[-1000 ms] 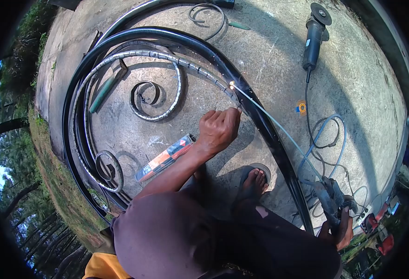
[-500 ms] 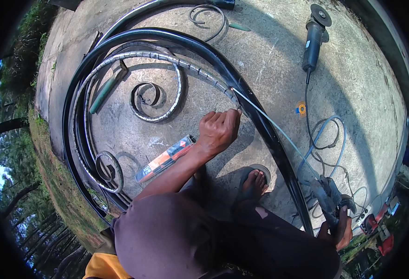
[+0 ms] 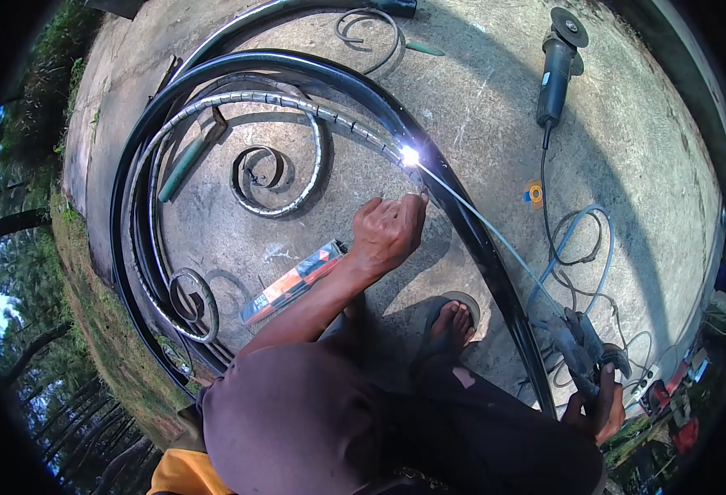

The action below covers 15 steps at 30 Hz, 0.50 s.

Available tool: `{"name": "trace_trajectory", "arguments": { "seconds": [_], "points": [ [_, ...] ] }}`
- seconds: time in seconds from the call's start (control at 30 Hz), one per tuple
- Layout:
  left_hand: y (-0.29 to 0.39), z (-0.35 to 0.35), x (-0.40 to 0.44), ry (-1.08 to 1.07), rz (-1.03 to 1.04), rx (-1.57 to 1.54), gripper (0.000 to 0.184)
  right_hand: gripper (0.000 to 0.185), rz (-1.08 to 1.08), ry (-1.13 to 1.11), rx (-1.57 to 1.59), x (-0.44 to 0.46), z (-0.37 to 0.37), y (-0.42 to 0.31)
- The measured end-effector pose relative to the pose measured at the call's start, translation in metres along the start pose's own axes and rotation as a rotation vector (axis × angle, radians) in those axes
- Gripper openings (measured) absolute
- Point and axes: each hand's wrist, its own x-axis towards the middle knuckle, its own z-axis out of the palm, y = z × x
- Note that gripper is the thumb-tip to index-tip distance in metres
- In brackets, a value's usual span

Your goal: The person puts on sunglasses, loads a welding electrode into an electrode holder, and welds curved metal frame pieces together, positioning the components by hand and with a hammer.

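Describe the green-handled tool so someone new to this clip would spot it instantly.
The big black curved tube arches over the concrete floor. Inside its curve, left of the central metal spiral, lies the green-handled tool. Its brownish end piece sets it apart from the plain green piece beyond the tube.

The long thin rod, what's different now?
A bright white light shines at the tip of the rod; before, it only glowed a little. The rod holder shifted slightly left in the picture. Neither hand grabbed or let go. The left hand and grinder stayed put.
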Motion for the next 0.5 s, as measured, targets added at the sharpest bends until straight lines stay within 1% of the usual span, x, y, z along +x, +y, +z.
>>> {"name": "trace_trajectory", "arguments": {
  "seconds": [0.1, 0.17, 0.2, 0.27, 0.33, 0.37, 0.4, 0.43, 0.5],
  "points": [
    [-0.001, -0.001, 0.0, -0.005, 0.012, 0.009, 0.015, 0.058, 0.009, 0.008, -0.009, -0.002, 0.002, 0.001],
    [0.0, -0.004, 0.0, -0.057, 0.01, 0.051, 0.015, 0.058, 0.013, 0.007, 0.003, 0.0, 0.001, 0.0],
    [-0.001, -0.002, 0.0, -0.056, 0.009, 0.051, 0.015, 0.058, 0.018, 0.006, 0.014, 0.0, 0.0, -0.001],
    [-0.002, 0.001, -0.001, 0.017, 0.016, -0.002, 0.015, 0.057, 0.021, -0.002, 0.011, 0.001, 0.0, -0.001],
    [0.0, -0.003, -0.001, -0.019, 0.011, 0.024, 0.016, 0.056, 0.025, -0.009, 0.009, -0.004, 0.001, -0.001],
    [0.001, -0.005, -0.001, -0.055, 0.006, 0.051, 0.016, 0.063, 0.071, 0.0, -0.015, -0.009, 0.002, -0.002],
    [0.0, -0.004, 0.0, -0.025, 0.014, 0.032, 0.016, 0.071, 0.117, 0.01, -0.038, -0.012, 0.004, -0.002],
    [-0.002, -0.001, -0.001, 0.004, 0.021, 0.013, 0.017, 0.071, 0.116, 0.01, -0.036, -0.013, 0.007, 0.001],
    [-0.002, 0.0, -0.001, 0.003, 0.018, 0.02, 0.017, 0.051, 0.02, 0.153, -0.102, -0.017, 0.01, 0.006]
  ]
}}
